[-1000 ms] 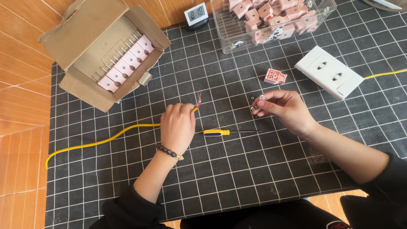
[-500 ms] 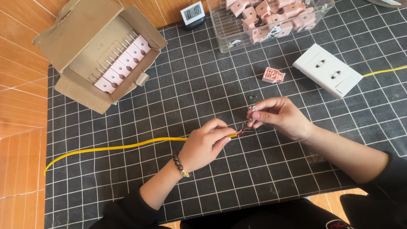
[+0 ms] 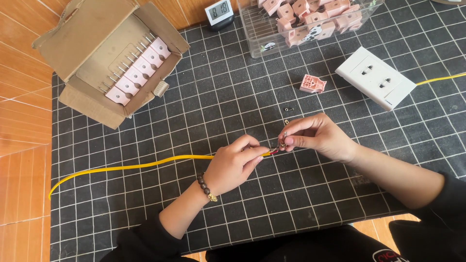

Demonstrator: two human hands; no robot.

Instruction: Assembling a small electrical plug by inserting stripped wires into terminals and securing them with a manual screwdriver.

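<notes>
My left hand, with a bead bracelet at the wrist, pinches the end of a yellow cable that trails off to the left across the black grid mat. My right hand pinches a small metal terminal between thumb and fingertips. The cable's stripped tip meets the terminal between my two hands at the mat's centre.
An open cardboard box with a row of pink plug parts lies at the upper left. A clear bin of pink parts and a small digital clock stand at the top. A loose pink part, a white socket and tiny metal bits lie nearby.
My left hand picked up the yellow cable's end and carried it right to my right hand, dragging the cable along. The right hand stayed nearly in place with the terminal.
</notes>
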